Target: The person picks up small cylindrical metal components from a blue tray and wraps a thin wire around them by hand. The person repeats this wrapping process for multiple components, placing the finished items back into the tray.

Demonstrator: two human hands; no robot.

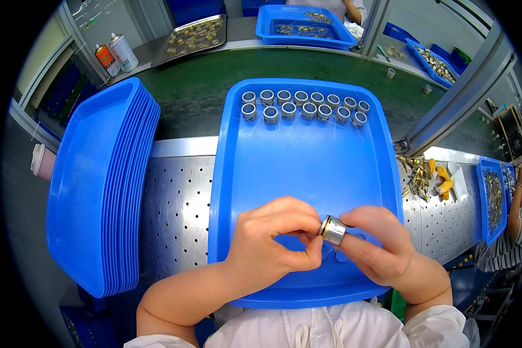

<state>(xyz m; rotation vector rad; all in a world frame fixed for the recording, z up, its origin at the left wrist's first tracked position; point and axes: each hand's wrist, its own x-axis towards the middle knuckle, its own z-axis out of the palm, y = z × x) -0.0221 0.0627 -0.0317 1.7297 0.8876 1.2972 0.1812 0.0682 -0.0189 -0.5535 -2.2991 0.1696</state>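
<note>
Over the near half of a blue plastic tray (pixel 307 162), I hold a short silver metal ring (pixel 334 230) between both hands. My right hand (pixel 383 243) is closed on it, with fingers at its right side. The fingertips of my left hand (pixel 275 232) pinch at its left rim, where a thin brownish edge shows. Whether the left fingers hold a separate small part there, I cannot tell. Along the tray's far end, several similar metal rings (pixel 271 119) stand upright in two rows, with thin pale strands around them.
Nested blue trays (pixel 98 185) stand at the left. Brass-coloured pieces (pixel 419 177) and yellow-orange items (pixel 445 182) lie at the right. Beyond a green surface (pixel 185 98) are a metal tray (pixel 191 37) and a blue bin (pixel 304 29) of parts. A metal post (pixel 464 87) rises at the right; co-workers sit beyond.
</note>
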